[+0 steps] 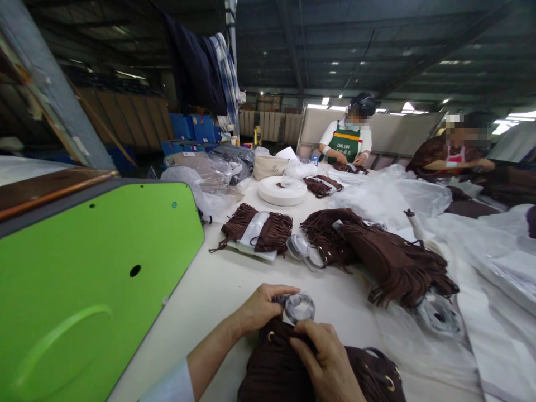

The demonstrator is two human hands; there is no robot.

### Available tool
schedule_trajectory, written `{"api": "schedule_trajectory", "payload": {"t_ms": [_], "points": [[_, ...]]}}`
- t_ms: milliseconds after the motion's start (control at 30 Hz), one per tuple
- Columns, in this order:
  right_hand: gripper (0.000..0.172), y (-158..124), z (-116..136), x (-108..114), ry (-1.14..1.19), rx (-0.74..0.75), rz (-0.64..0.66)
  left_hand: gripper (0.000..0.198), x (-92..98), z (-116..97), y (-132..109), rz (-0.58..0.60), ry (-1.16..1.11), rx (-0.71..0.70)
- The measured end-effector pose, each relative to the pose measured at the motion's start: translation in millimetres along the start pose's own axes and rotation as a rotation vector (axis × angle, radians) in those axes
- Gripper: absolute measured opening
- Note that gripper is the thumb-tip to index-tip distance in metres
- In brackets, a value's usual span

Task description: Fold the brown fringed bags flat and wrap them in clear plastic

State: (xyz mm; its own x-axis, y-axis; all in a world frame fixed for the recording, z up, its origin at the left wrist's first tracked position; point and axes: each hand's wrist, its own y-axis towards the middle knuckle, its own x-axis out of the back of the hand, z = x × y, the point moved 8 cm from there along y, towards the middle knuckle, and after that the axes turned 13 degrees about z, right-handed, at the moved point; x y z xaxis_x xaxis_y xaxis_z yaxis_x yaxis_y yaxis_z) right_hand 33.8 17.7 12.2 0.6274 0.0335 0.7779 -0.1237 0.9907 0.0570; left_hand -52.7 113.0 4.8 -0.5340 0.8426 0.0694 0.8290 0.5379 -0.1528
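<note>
A dark brown fabric bag [276, 363] with gold eyelets lies on the table right in front of me. My left hand [260, 308] is closed on the edge of a round ring wrapped in clear plastic [300, 307], just above the bag's top edge. My right hand [324, 357] pinches the brown fabric at that edge, its fingers close below the ring. More brown fabric with gold eyelets and a dark cord [374, 374] lies to the right, partly behind my right hand.
Fringed brown bags [377, 251] and a paper-banded one [272, 229] lie ahead. Behind them are a white tape roll [282, 190] and plastic sheeting [393, 190]. A green machine panel [104, 279] borders the left. Two people [347, 139] work across the table.
</note>
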Motion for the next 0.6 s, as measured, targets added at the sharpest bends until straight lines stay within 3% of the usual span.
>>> {"api": "schedule_trajectory", "payload": {"t_ms": [200,333,600], "points": [[0.004,-5,21,15,-0.128,0.206,-0.112,0.051,6.1,-7,-5,0.099,0.032,0.054],[0.004,-6,21,19,-0.145,0.177,-0.134,0.045,2.5,-20,-4,0.167,0.286,-0.004],[0.002,-9,27,22,-0.161,0.22,-0.148,0.053,-14.3,-23,7,0.433,0.414,0.037]]}}
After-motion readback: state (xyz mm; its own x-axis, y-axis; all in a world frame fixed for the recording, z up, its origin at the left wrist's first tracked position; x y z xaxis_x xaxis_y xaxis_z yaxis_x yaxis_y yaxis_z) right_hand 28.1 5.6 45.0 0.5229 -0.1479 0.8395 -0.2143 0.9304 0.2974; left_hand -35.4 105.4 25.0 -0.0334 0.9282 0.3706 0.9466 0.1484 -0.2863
